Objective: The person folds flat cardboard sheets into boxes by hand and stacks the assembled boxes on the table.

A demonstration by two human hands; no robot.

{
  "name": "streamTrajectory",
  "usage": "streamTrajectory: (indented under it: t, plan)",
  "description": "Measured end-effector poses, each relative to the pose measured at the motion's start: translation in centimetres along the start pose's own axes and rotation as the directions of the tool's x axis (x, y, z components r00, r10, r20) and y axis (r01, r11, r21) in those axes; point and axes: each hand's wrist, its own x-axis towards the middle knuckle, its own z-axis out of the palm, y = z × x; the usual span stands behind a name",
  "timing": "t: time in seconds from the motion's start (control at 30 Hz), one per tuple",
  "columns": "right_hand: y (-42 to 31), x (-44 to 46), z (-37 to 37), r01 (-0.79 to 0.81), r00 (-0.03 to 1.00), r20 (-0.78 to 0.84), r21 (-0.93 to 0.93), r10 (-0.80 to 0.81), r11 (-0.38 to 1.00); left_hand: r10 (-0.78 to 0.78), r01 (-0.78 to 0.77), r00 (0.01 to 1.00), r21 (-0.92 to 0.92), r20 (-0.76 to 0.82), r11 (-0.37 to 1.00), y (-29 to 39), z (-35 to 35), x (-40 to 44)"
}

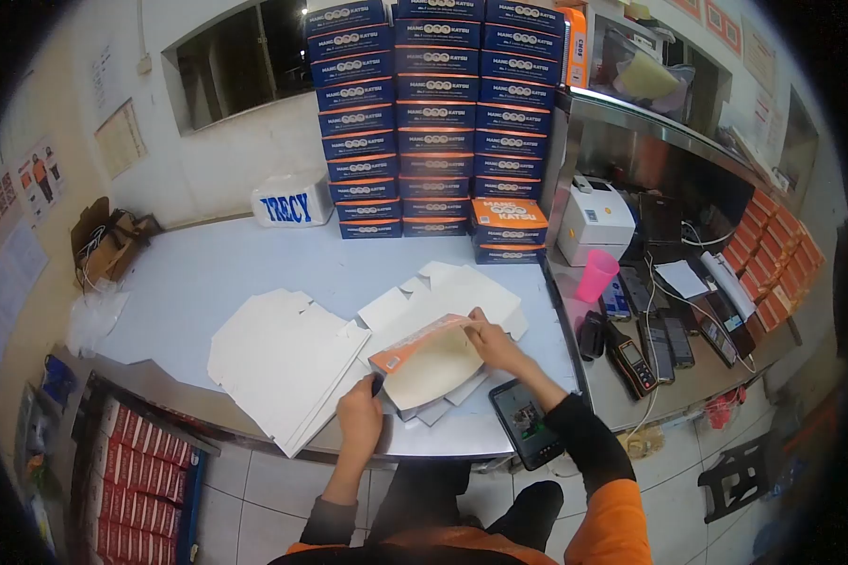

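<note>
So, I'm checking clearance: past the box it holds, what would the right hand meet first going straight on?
Probably the white cardboard beyond the box, though the right hand might pass above; depth is unclear.

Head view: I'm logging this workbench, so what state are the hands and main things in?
Orange-printed box: open, inside showing
Left hand: gripping the box's left end
Right hand: gripping its upper right edge
White cardboard at left: lying flat, layered
Navy-sided boxes: closed, stacked in columns
Phone by the right arm: screen lit
Pink cup: standing
</note>
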Motion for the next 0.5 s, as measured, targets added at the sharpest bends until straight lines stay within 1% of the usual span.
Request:
streamTrajectory:
  t: [0.03,0.07,0.1,0.13,0.17,0.2,0.27,0.3,0.33,0.37,0.4,0.47,0.5]
  plan:
    - [-0.1,-0.8,0.5,-0.006,1.000,0.002,-0.005,0.006,1.000,-0.021,0.020,1.000,-0.058,-0.012,0.998,0.4,0.8,-0.1]
    - [-0.8,-1.7,0.8,-0.029,0.993,-0.115,0.001,0.029,1.000,-0.117,0.126,0.989,-0.105,0.088,0.986,1.4,0.8,0.6]
    - [-1.4,-2.3,0.9,-0.052,0.971,-0.232,0.010,0.052,0.999,-0.115,0.125,0.989,-0.111,0.096,0.986,1.9,1.2,1.3]
    - [-3.1,-2.9,0.4,-0.095,0.967,-0.236,0.014,0.096,0.995,-0.138,0.152,0.986,-0.163,0.092,0.975,2.3,1.7,1.8]
    - [-4.1,-3.1,0.0,-0.102,0.965,-0.240,0.012,0.102,0.995,-0.161,0.177,0.983,-0.215,0.089,0.960,2.7,2.1,2.3]
    - [-4.7,-3.2,-0.2,-0.110,0.957,-0.270,-0.005,0.105,0.994,-0.158,0.175,0.983,-0.218,0.095,0.960,2.5,2.9,2.8]
    - [-4.8,-3.2,-0.3,-0.122,0.947,-0.302,-0.019,0.111,0.992,-0.048,0.041,0.998,-0.171,-0.039,0.984,1.6,5.1,3.8]
    - [-4.6,-3.1,-0.2,-0.104,0.936,-0.338,-0.005,0.096,0.995,-0.046,0.039,0.998,-0.171,-0.036,0.984,1.0,5.8,4.3]
    - [-4.7,-3.0,-0.3,-0.085,0.924,-0.373,0.008,0.082,0.996,-0.035,0.038,0.999,-0.089,0.033,0.995,1.1,5.8,5.0]
    - [-4.8,-2.9,-0.3,-0.089,0.923,-0.374,0.009,0.086,0.996,-0.031,0.031,0.994,-0.007,0.104,0.999,1.3,5.8,5.6]
    - [-4.9,-2.9,-0.2,-0.108,0.922,-0.375,-0.016,0.094,0.994,-0.031,0.032,0.993,-0.007,0.110,0.999,1.3,5.7,6.0]
    - [-5.1,-2.7,-0.4,-0.140,0.921,-0.372,-0.036,0.117,0.989,-0.212,0.236,0.956,-0.102,0.204,0.966,3.3,3.6,6.8]
    - [-4.9,-2.6,-0.5,-0.159,0.935,-0.324,-0.023,0.144,0.987,-0.217,0.243,0.951,-0.097,0.222,0.965,2.7,4.0,6.7]
